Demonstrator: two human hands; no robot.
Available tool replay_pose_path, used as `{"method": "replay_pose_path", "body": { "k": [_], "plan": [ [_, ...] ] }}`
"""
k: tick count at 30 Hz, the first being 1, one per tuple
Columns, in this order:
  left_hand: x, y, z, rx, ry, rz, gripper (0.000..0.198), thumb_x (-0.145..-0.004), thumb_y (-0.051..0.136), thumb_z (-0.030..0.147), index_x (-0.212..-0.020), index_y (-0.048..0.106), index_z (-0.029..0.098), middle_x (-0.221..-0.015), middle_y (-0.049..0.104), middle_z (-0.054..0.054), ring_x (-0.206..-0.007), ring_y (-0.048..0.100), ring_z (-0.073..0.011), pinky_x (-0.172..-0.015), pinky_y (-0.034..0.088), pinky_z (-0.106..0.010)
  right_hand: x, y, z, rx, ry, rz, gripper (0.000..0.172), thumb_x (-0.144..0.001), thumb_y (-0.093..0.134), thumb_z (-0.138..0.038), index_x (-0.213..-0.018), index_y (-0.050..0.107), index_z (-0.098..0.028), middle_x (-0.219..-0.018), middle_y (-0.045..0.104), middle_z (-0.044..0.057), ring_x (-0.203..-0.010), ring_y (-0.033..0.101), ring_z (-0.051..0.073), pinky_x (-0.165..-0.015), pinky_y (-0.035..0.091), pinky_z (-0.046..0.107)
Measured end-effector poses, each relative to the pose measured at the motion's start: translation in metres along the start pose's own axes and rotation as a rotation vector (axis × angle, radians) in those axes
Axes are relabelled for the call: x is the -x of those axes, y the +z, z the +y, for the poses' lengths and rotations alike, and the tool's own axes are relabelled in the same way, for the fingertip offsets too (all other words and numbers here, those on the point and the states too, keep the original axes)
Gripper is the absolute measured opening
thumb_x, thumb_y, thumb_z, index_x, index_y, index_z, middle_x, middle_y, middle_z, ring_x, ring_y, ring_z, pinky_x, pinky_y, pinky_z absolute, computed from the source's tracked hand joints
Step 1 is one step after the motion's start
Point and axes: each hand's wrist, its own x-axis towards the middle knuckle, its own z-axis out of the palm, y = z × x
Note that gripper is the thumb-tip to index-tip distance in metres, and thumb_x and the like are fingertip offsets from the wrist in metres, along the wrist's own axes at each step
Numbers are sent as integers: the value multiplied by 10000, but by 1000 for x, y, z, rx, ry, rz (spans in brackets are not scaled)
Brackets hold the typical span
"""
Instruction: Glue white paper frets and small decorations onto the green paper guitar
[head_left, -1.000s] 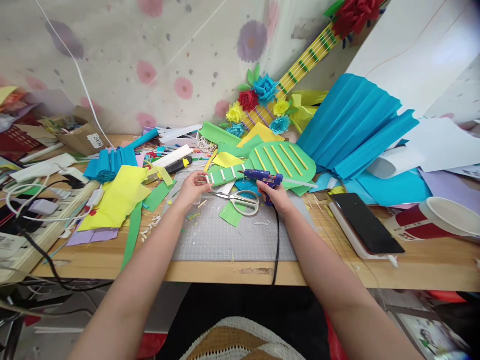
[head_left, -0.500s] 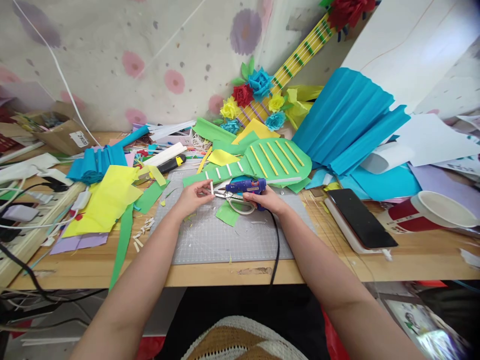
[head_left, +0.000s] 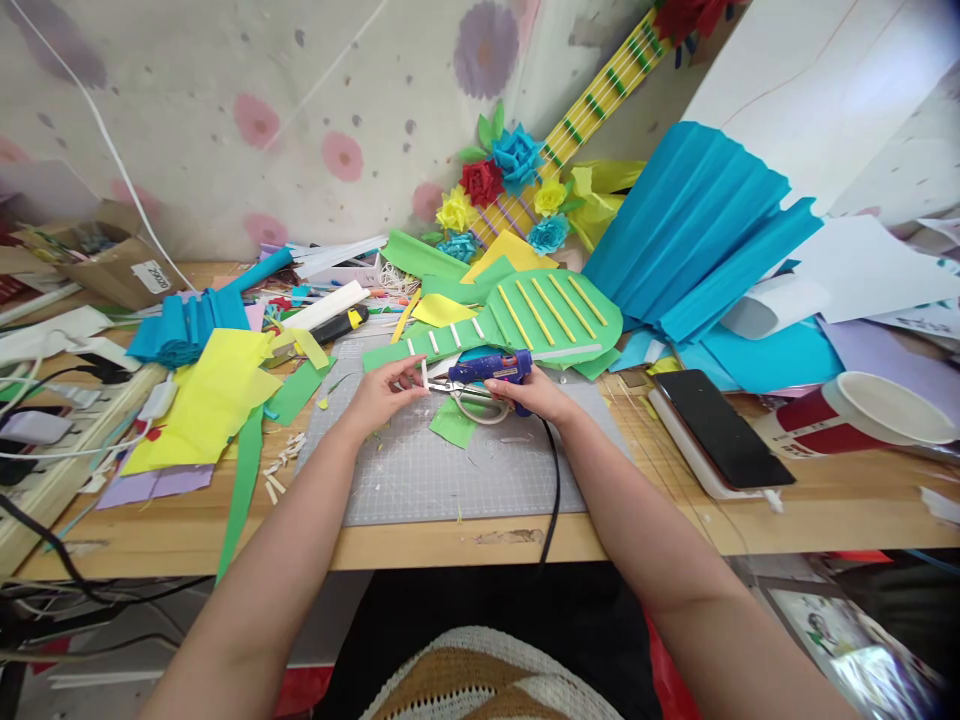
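The right hand [head_left: 536, 393], gripping a blue plastic glue gun [head_left: 478, 368], has lowered it toward the short white stick [head_left: 424, 372] the left hand [head_left: 382, 398] pinches, suggesting gluing. A green guitar-shaped cutout [head_left: 526, 318] lies just beyond.

left hand [head_left: 381, 397] pinches a white stick [head_left: 424, 373] — right hand [head_left: 538, 393] grips a glue gun [head_left: 484, 367].

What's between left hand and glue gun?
Head view: a white strip, pinched by the left hand, and part of the scissors.
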Motion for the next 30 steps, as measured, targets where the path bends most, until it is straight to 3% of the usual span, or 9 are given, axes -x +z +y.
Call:
{"method": "replay_pose_path", "body": {
  "k": [8,30],
  "plan": [
    [-1,2,3,153,-66,0,648,-573,754,329,-1170,588,142,-787,639,-30,-549,509,-81,-526,472,-243,0,2,-1,33,-52,-24,435,-635,673,-517,-880,656,-159,-635,596,0,-626,544,139,-625,444,277],
    [0,2,0,109,-78,-17,661,-584,745,347,-1194,579,153,-821,651,-37,-543,500,-77,-541,467,-247,2,4,-6,37,-70,-48,377,-655,655,-522,-761,618,-162,-555,526,-15,-571,496,127,-565,415,266]
  ]
}}
